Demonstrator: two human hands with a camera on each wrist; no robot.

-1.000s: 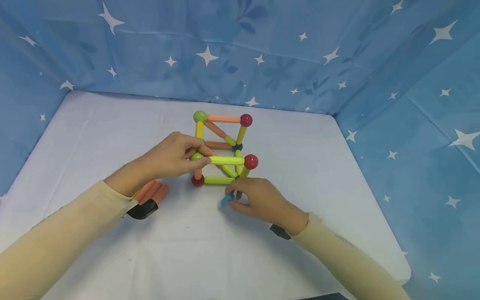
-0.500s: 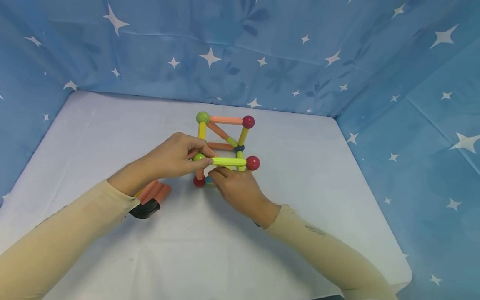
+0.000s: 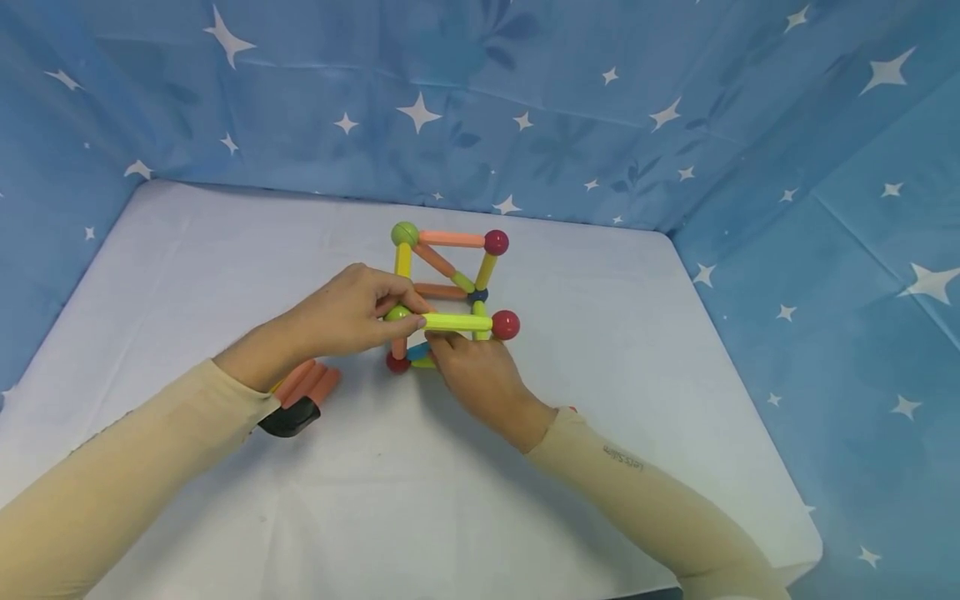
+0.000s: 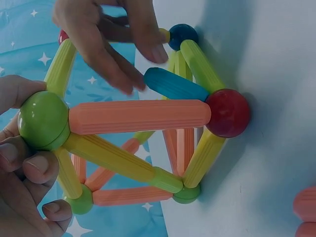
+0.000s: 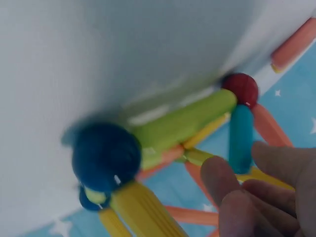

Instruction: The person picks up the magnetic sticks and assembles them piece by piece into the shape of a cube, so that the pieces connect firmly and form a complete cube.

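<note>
Left hand (image 3: 348, 312): I grip the green ball (image 4: 43, 118); twisting could skew the frame (image 3: 453, 239).
Right hand (image 3: 483, 379): my fingers spread, pinching nothing.
Blue rod (image 4: 175, 85): frame's seven o'clock, touching red ball (image 4: 229, 113); my nudge could detach it.

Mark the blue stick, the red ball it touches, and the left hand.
Blue stick (image 4: 176, 84), left wrist view, middle of its length.
Red ball (image 4: 228, 113), left wrist view, middle of its face.
Left hand (image 3: 341, 313), head view, back of the hand.

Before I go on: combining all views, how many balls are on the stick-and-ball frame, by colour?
Green balls: 3
Red balls: 3
Dark blue balls: 2
Total: 8
</note>
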